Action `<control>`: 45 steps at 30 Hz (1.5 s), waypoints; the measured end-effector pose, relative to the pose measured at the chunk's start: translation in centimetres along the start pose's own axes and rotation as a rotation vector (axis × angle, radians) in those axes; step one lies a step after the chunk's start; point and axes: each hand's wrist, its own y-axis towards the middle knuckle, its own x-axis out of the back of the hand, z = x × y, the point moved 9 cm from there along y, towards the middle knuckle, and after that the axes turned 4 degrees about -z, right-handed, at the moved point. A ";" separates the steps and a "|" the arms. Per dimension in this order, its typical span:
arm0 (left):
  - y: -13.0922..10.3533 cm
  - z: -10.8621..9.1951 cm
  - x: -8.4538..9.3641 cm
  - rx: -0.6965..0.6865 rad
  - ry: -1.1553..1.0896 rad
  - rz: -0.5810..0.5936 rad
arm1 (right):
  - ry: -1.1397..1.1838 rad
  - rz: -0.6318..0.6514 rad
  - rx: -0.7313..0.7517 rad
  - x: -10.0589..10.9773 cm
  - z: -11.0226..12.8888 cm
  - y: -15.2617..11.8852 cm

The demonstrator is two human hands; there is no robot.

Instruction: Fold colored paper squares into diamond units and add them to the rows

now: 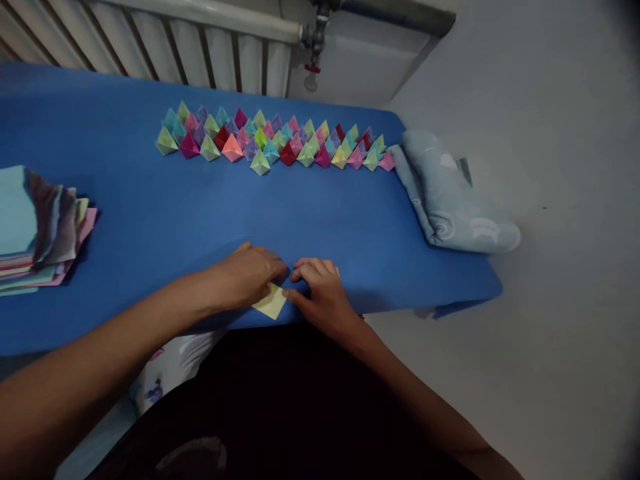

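A small piece of folded yellow paper (271,302) lies near the front edge of the blue-covered table (320,213). My left hand (245,277) is over its upper left part, with bent fingers pressed down on it and partly hiding it. From the other side, my right hand (323,293) reaches in, its thumb tip at the paper's right corner. The right fingers are curled above, with a gap between them and the thumb. Beyond my hands, several folded paper pieces (260,162) in many colours stand in rows, points up.
A stack of coloured paper sheets (17,213) sits at the left. At the table's right end lies a folded grey-blue cloth (450,193), close to the wall (565,200). Behind the table are a radiator (150,47) and a pipe valve with a red handle (313,68).
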 end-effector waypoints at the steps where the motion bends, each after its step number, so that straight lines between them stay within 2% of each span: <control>1: 0.4 -0.1 0.0 0.012 0.010 0.035 | 0.021 -0.019 0.006 0.1 -0.1 -0.2; 6: 0.5 0.8 -1.0 0.145 -0.022 0.200 | 0.193 -0.134 0.019 1.6 -0.6 -0.7; 9: 0.1 1.6 -1.0 0.194 -0.094 0.224 | 0.260 -0.158 0.021 2.1 -0.9 -0.8; 12: -0.8 2.6 -0.5 0.216 -0.276 0.151 | 0.320 -0.167 0.004 2.3 -1.2 -0.8; 15: -2.3 4.0 -0.6 0.333 -0.635 0.083 | 0.427 -0.158 -0.068 2.4 -1.3 -0.7; 17: -3.0 4.4 -0.3 0.390 -0.935 -0.044 | 0.524 -0.110 -0.171 2.1 -1.4 -0.6; 19: -3.7 4.6 -0.1 0.464 -1.117 -0.206 | 0.639 -0.034 -0.274 1.4 -1.0 -0.3; 21: -4.3 4.5 -0.1 0.520 -1.204 -0.341 | 0.773 0.038 -0.329 0.5 -0.2 0.0; 24: -4.4 3.9 -0.5 0.529 -1.280 -0.465 | 0.921 0.069 -0.367 -0.4 0.7 0.7; 26: -4.3 3.7 -0.9 0.531 -1.315 -0.491 | 0.937 0.048 -0.373 -0.7 0.8 1.0; 28: -4.1 3.8 -1.1 0.530 -1.332 -0.469 | 0.890 0.037 -0.351 -0.8 0.7 1.2; 32: -3.6 3.7 -0.2 0.443 -1.203 -0.325 | 0.694 0.062 -0.261 -0.6 0.8 1.4; 34: -3.3 3.3 0.8 0.365 -1.031 -0.244 | 0.585 0.049 -0.177 -0.1 1.0 1.6; 36: -3.0 3.0 1.6 0.282 -0.822 -0.222 | 0.435 0.016 -0.030 0.5 1.6 1.9; 38: -2.8 2.4 2.7 0.163 -0.584 -0.304 | 0.219 -0.036 0.169 1.1 2.5 2.0; 41: -3.2 0.8 3.4 -0.026 -0.179 -0.529 | -0.124 -0.125 0.409 1.0 3.3 1.7; 43: -3.6 -0.2 2.8 -0.077 0.042 -0.644 | -0.268 -0.167 0.479 0.6 3.3 1.5; 45: -4.0 -0.8 1.8 -0.092 0.167 -0.695 | -0.337 -0.173 0.501 0.1 3.0 1.2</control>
